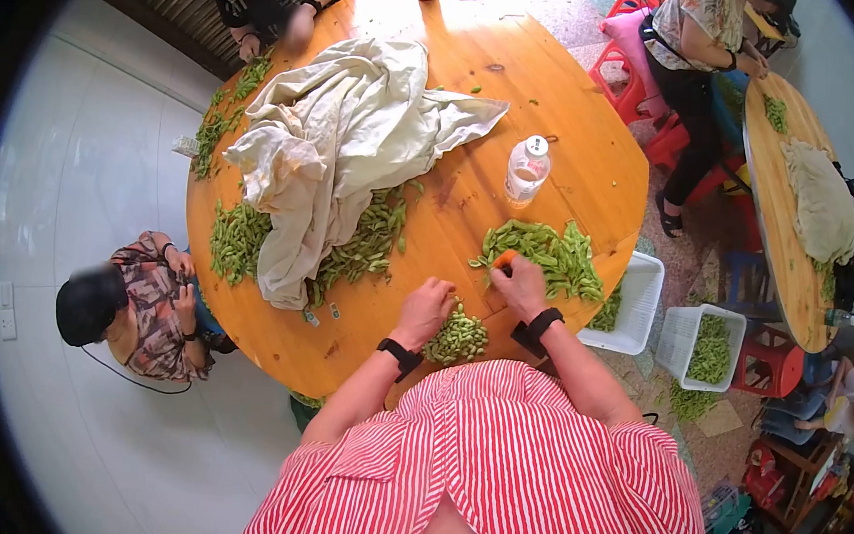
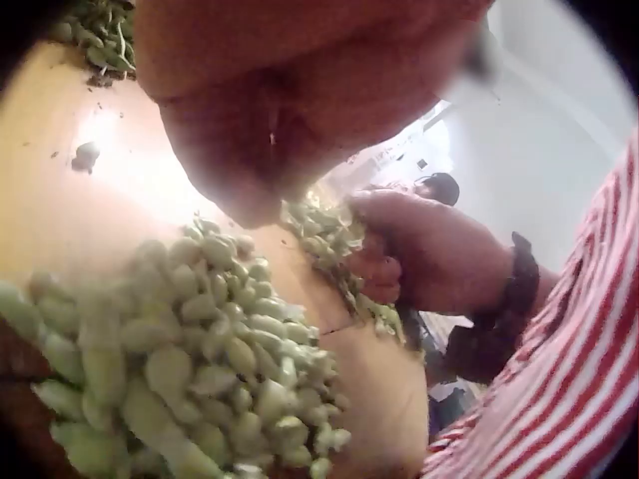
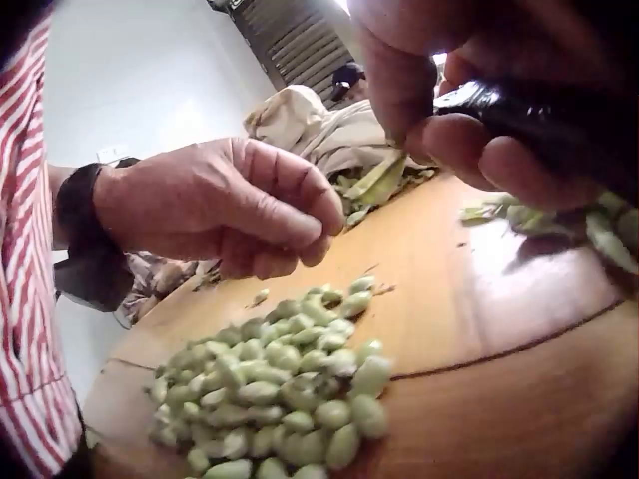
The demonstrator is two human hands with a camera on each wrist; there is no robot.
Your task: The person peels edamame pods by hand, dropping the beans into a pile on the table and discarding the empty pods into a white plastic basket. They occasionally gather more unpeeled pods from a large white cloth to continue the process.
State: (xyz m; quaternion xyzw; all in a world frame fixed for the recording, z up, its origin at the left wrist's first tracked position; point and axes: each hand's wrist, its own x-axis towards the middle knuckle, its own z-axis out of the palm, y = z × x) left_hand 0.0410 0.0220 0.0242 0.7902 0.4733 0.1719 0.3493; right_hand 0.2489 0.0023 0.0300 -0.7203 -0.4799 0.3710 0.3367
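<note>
- Left hand [image 1: 427, 310]: positioned above the round, orange-brown wooden table [image 1: 578, 128], at the upper left of the shelled-bean pile. Fingers are curled inward, with the thumb drawn against them; whether a small item lies between the tips cannot be told.
- Right hand [image 1: 523, 287]: positioned at the near edge of the pod heap. Fingers are curled and grip a small object, orange [image 1: 504, 260] in the head view; the right wrist view shows a dark, glossy surface in the grip. A slender green pod [image 3: 379, 183] shows at the fingertips; contact cannot be confirmed.
- Pile of shelled, pale-green beans [image 1: 457, 337]: rests on the table between the forearms, near the striped red-and-white shirt [image 1: 533, 446].
- Heap of flat, green, unshelled pods [image 1: 570, 260]: rests on the table beyond and beside the right hand.
- Clear plastic bottle with a white cap [image 1: 527, 174]: stands upright beyond the pod heap.
- Crumpled, off-white cloth [image 1: 349, 110]: lies partly over further green pods [image 1: 369, 242], on the table's left side.
- White, rectangular plastic basket [image 1: 636, 314]: located beside the table's right edge, with green pods inside.
</note>
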